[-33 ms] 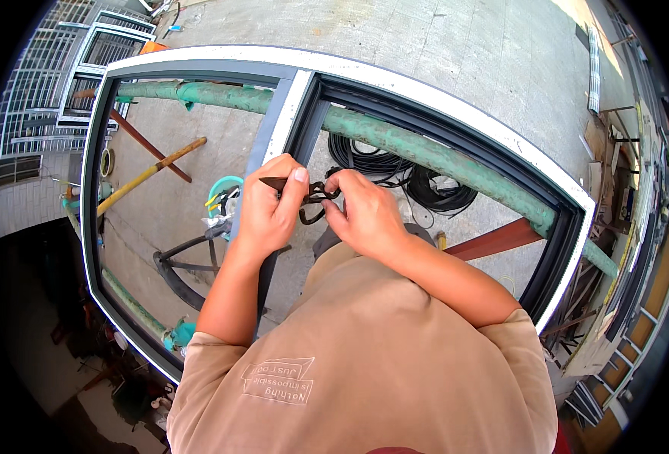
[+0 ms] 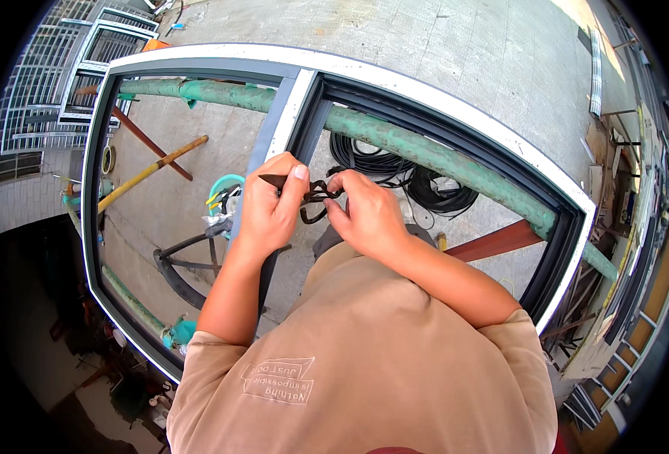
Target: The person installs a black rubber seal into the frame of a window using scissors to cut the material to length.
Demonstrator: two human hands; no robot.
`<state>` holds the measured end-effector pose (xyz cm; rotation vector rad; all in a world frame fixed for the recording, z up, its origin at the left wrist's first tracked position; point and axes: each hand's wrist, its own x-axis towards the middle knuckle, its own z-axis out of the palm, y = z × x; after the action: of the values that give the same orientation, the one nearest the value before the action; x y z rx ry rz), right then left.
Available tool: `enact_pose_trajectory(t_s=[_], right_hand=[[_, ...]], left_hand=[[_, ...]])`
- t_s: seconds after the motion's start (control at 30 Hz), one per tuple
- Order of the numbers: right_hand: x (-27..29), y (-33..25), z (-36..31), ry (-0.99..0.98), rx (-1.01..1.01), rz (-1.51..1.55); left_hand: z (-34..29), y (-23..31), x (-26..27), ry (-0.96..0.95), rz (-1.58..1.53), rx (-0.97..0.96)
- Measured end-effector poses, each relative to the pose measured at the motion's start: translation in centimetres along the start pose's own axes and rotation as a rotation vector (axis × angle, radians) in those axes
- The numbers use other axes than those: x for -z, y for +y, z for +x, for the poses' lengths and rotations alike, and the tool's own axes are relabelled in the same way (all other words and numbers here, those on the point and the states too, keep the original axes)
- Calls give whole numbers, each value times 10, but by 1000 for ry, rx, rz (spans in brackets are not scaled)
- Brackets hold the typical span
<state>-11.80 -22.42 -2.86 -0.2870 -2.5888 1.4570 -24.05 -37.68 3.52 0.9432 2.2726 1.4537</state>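
Fingers, left hand (image 2: 270, 208): clamped on one dark scissors-like tool (image 2: 317, 194), right over the centre bar (image 2: 290, 117).
Fingers, right hand (image 2: 368, 213): curled at the tool's looped handles, just right of the centre bar; gripping or merely touching, not discernible.
Tool: pointed end over the centre bar, loops to its right.
Shirt lettering (image 2: 277, 378): three legible lines, upside down, near the centre bar's lower end.
Window frame (image 2: 198, 54): two openings, one each side of the centre bar.
Black coils (image 2: 446, 198): two, right of the centre bar.
Green pipes (image 2: 425, 147): at least two, one crossing beneath the centre bar.
Yellow pole (image 2: 152, 170): one, left of the centre bar.
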Motion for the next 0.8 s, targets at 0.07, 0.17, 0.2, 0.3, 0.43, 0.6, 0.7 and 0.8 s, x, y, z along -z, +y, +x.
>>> enact_pose_trajectory(t_s=[0.07, 0.17, 0.2, 0.3, 0.43, 0.6, 0.7, 0.8], right_hand=[[-7, 3, -2, 105, -8, 78], [-11, 8, 4, -76, -49, 101], [-7, 7, 6, -179, -206, 191], [-9, 16, 7, -215, -266, 332], [7, 7, 9, -213, -223, 521], [11, -1, 13, -262, -131, 536], [7, 6, 14, -203, -27, 581], [15, 2, 16, -237, -33, 504]], left_hand=[[-5, 2, -1, 36, -26, 67], [-12, 1, -7, 83, -228, 264], [-12, 2, -11, 88, -332, 308], [-14, -15, -25, 56, -406, 202], [-17, -2, -24, 100, -653, 276], [-21, -1, -24, 95, -753, 302], [-21, 0, -24, 119, -1042, 291], [-28, -11, -23, 81, -1128, 264]])
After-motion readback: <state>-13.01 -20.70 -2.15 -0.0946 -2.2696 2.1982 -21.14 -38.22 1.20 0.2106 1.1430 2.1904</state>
